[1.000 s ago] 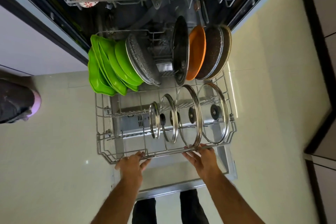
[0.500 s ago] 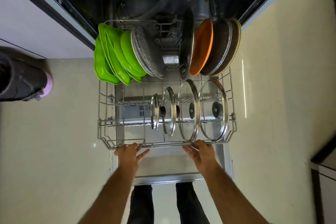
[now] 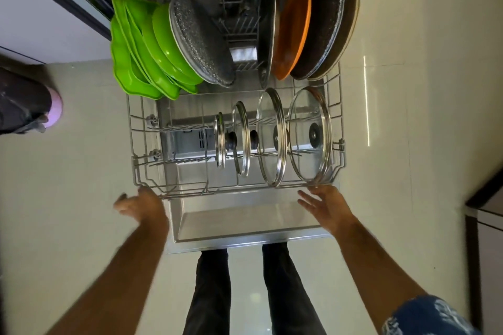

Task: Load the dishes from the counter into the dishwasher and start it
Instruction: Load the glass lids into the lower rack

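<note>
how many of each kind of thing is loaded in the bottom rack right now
glass lids: 4
green plates: about 5, packed too tight for a sure count
speckled grey pan: 1
black pan: 1
orange plate: 1
dark brown pans: 2
total: about 14 in the lower rack

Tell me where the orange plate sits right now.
In the head view, the round orange plate stands on edge at the back right of the wire lower rack, between a dark pan and a brown speckled plate.

Head camera, steeply down, close above rack [image 3: 141, 171]; edges perhaps distorted
</note>
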Demonstrator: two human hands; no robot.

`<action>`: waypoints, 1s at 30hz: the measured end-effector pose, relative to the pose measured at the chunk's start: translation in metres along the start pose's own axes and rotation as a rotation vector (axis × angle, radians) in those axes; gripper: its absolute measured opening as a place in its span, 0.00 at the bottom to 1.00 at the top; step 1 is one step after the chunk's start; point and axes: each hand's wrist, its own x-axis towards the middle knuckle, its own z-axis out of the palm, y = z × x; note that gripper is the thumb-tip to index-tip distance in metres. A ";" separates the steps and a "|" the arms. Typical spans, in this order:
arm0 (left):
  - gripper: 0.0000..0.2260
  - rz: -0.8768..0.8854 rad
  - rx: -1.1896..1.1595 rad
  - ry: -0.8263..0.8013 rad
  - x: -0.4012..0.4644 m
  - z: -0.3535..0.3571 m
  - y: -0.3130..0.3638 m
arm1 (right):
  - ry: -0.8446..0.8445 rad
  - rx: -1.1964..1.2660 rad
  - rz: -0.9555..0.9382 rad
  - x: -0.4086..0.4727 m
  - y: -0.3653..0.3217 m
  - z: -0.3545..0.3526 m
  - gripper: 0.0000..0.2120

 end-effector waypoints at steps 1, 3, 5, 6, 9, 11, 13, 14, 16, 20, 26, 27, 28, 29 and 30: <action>0.25 0.099 0.012 0.050 0.012 -0.006 0.009 | 0.078 0.032 -0.043 0.003 -0.004 -0.006 0.08; 0.20 0.294 -0.045 0.057 0.028 -0.017 0.032 | 0.276 0.014 -0.191 0.010 -0.018 -0.016 0.08; 0.16 0.402 -0.049 -0.054 0.039 -0.017 0.055 | 0.383 -0.264 -0.409 0.011 -0.044 -0.017 0.11; 0.13 0.420 -0.005 -0.156 0.045 -0.013 0.067 | 0.350 -0.427 -0.504 0.012 -0.058 -0.013 0.13; 0.09 0.447 0.120 -0.413 0.065 0.007 0.104 | 0.116 -0.762 -0.566 0.024 -0.102 0.011 0.21; 0.10 0.436 0.202 -0.387 0.078 0.015 0.119 | 0.028 -0.917 -0.531 0.036 -0.128 0.028 0.22; 0.11 0.459 0.234 -0.326 0.091 0.019 0.123 | 0.050 -1.010 -0.541 0.053 -0.143 0.041 0.19; 0.12 0.484 0.275 -0.311 0.098 0.022 0.123 | 0.069 -1.035 -0.563 0.060 -0.147 0.046 0.18; 0.14 0.529 0.367 -0.286 0.100 0.025 0.123 | 0.098 -1.063 -0.597 0.062 -0.150 0.054 0.16; 0.14 0.529 0.481 -0.211 0.095 0.027 0.124 | 0.101 -1.061 -0.599 0.056 -0.152 0.062 0.21; 0.10 0.492 0.430 -0.169 0.109 0.025 0.098 | 0.065 -0.954 -0.588 0.054 -0.152 0.054 0.20; 0.10 0.501 0.424 -0.171 0.102 0.023 0.101 | 0.059 -0.937 -0.591 0.055 -0.151 0.055 0.19; 0.10 0.503 0.421 -0.169 0.095 0.021 0.106 | 0.062 -0.933 -0.599 0.055 -0.151 0.056 0.19; 0.10 0.509 0.423 -0.158 0.092 0.021 0.110 | 0.064 -0.936 -0.606 0.056 -0.152 0.057 0.19; 0.10 0.516 0.429 -0.140 0.088 0.020 0.116 | 0.067 -0.935 -0.618 0.057 -0.153 0.060 0.20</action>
